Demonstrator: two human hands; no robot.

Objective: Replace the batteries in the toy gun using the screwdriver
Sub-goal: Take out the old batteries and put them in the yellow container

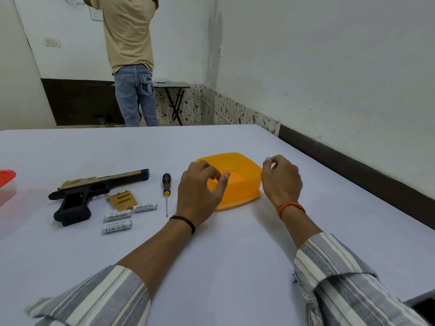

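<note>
Now both hands hover at the orange box (237, 177), left hand (200, 187) and right hand (281, 178) with loosely curled fingers, each grip holding nothing. Left on the counter (235, 255) lie the toy gun (94, 191), its cover (122, 200), three batteries (117, 215) and the screwdriver (166, 191).

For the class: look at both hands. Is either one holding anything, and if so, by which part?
Neither holds anything. The left hand and right hand hover with loosely curled fingers over the orange container; the screwdriver lies untouched.
</note>
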